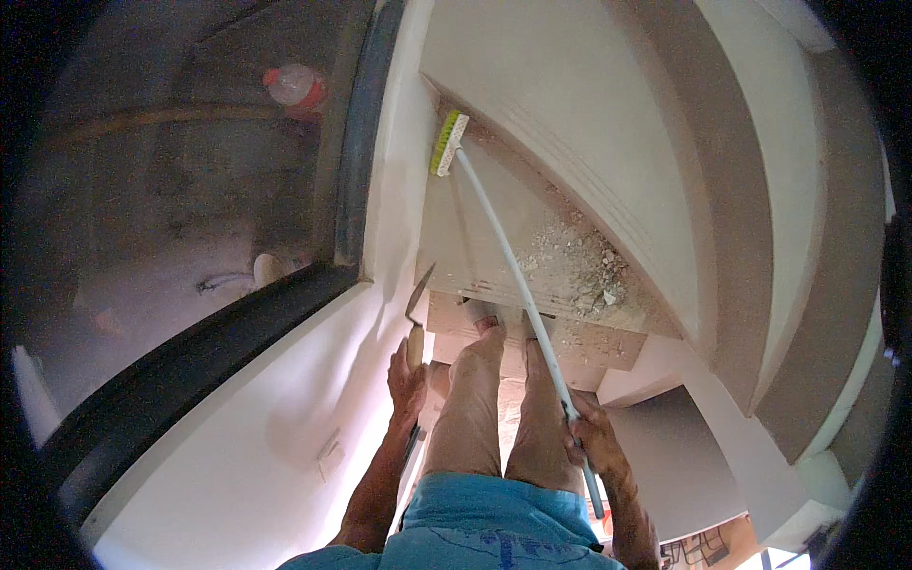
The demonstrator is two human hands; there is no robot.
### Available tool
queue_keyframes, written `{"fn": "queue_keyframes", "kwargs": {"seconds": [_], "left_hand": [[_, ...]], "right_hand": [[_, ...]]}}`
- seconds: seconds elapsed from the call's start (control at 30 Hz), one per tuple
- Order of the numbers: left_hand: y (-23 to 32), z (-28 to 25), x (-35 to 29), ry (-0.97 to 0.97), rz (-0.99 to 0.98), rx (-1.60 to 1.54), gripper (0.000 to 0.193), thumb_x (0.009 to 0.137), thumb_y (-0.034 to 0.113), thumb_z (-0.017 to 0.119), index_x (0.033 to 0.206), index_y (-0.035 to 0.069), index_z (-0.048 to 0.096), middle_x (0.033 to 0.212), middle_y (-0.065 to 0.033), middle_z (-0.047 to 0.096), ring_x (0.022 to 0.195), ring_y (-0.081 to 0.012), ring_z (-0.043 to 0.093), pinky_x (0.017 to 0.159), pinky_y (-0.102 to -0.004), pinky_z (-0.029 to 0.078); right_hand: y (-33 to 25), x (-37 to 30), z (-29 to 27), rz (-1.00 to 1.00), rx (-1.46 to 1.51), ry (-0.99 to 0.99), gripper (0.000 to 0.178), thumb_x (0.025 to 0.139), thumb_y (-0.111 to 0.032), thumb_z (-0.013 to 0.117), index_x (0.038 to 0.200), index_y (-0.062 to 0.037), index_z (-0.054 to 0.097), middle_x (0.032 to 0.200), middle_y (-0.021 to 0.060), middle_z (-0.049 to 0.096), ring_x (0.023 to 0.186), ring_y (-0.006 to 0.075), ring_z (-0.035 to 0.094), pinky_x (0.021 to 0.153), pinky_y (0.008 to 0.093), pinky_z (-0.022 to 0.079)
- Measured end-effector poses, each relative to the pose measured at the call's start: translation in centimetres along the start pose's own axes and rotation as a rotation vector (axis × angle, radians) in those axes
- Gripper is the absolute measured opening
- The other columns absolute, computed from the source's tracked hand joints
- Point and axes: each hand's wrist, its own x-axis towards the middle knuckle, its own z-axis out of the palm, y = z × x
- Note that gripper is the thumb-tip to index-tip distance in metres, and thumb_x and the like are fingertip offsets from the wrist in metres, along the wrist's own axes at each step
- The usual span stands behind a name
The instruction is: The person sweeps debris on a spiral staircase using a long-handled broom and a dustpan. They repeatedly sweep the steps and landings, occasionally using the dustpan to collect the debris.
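In my left hand [407, 385], fingers closed round its wooden handle, is a pointing trowel [418, 309] with its blade tilted upward beside the white wall. My right hand [594, 435] grips the pale handle of a broom [503, 242] low down, near its grey end. The broom's head, with yellow-green bristles, rests in the far left corner of the stair tread, against the wall. A heap of grey-white rubble [603, 275] lies on the tread to the right of the handle, by the riser, with smaller crumbs and dust spread around it.
Curved stairs [665, 161] climb to the right. A dark-framed window [356, 142] is set in the left wall, with a red-and-clear plastic bottle [296, 87] beyond it. My feet are on a lower step. A grey panel [674, 465] stands at the lower right.
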Motion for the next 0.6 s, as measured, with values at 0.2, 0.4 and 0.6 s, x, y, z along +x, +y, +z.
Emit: {"fn": "queue_keyframes", "kwargs": {"seconds": [0.2, 0.4, 0.6], "left_hand": [[-4.3, -0.8, -3.4, 0.01, 0.053, 0.218, 0.065, 0.07, 0.015, 0.066, 0.124, -0.005, 0.036, 0.107, -0.023, 0.05, 0.094, -0.0357, 0.051, 0.082, -0.042, 0.042], [-5.9, -2.0, -4.5, -0.073, 0.051, 0.3, 0.066, 0.065, 0.007, 0.067, 0.123, -0.005, 0.037, 0.109, -0.0234, 0.05, 0.099, -0.0353, 0.05, 0.085, -0.0411, 0.041], [-5.9, -2.6, -4.7, -0.064, 0.067, 0.262, 0.065, 0.068, 0.014, 0.065, 0.124, -0.003, 0.037, 0.111, -0.0236, 0.049, 0.1, -0.0351, 0.049, 0.086, -0.0413, 0.041]], "right_hand": [[-5.4, 3.3, 1.6, 0.037, 0.409, -0.221, 0.052, 0.082, -0.009, 0.048, 0.132, -0.0144, 0.033, 0.058, 0.001, 0.044, 0.034, 0.0073, 0.035, 0.026, 0.0221, 0.032], [-4.0, -0.2, 1.6, 0.101, 0.879, -0.299, 0.046, 0.085, -0.015, 0.048, 0.129, -0.0155, 0.033, 0.062, -0.0006, 0.041, 0.037, 0.0065, 0.038, 0.027, 0.0215, 0.032], [-1.8, -7.0, 1.0, 0.08, 0.95, -0.295, 0.044, 0.086, -0.019, 0.049, 0.128, -0.0147, 0.035, 0.063, 0.0001, 0.041, 0.039, 0.0059, 0.039, 0.03, 0.0208, 0.034]]}}
